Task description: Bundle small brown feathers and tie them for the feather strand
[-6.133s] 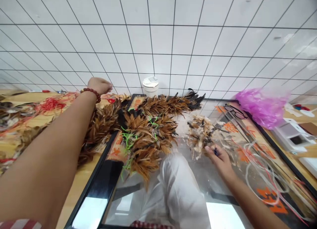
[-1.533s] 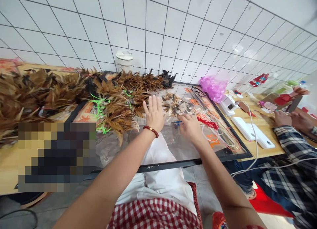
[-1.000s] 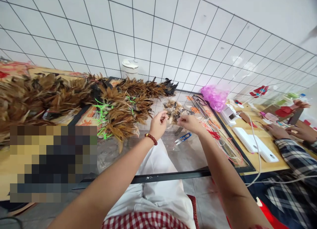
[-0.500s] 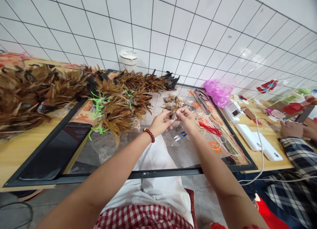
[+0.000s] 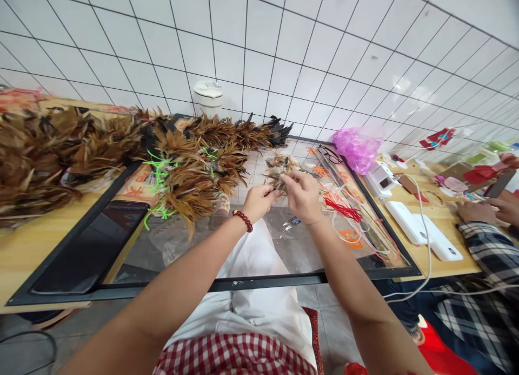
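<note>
Mottled feathers (image 5: 278, 188) are pinched in nearly-closed left hand (image 5: 258, 206) and right hand (image 5: 305, 199); ten o'clock's green-tied brown feather bundles (image 5: 192, 193) look done, twelve's pale loose pile (image 5: 279, 164) doesn't.

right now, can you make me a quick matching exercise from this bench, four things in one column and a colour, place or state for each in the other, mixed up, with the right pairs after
Column one
1. left hand
2. loose feathers
3. phone
4. plastic bag

Column two
a. mixed pale, brown and dark
b. purple, crumpled, near the tiled wall
c. has a beaded bracelet at its wrist
d. lying flat, black screen facing up

Right pairs
1-c
2-a
3-d
4-b
</note>
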### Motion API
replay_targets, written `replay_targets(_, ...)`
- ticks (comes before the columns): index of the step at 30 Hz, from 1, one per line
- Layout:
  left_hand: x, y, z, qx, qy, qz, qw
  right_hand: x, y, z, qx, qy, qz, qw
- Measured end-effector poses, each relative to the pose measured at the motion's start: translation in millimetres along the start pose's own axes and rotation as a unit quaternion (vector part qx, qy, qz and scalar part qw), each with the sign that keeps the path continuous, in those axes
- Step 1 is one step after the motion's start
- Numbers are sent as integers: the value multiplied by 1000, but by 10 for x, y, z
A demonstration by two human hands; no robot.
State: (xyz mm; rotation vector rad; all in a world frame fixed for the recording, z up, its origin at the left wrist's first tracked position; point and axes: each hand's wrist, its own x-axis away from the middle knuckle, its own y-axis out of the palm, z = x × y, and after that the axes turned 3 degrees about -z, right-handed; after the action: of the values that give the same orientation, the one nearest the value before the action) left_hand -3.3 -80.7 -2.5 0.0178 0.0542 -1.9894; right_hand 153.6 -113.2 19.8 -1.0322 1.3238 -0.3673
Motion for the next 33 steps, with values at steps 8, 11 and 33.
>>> replay_targets(8,0,9,-44,-73,67,27,995,-19,32,26,31,-41,-125,991)
replay_targets(11,-15,0,-41,-34,56,60,996,4,118,111,-59,107,-73,990)
replay_targets(33,0,12,47,58,-23,43,997,-61,279,-153,-567,292,2,770)
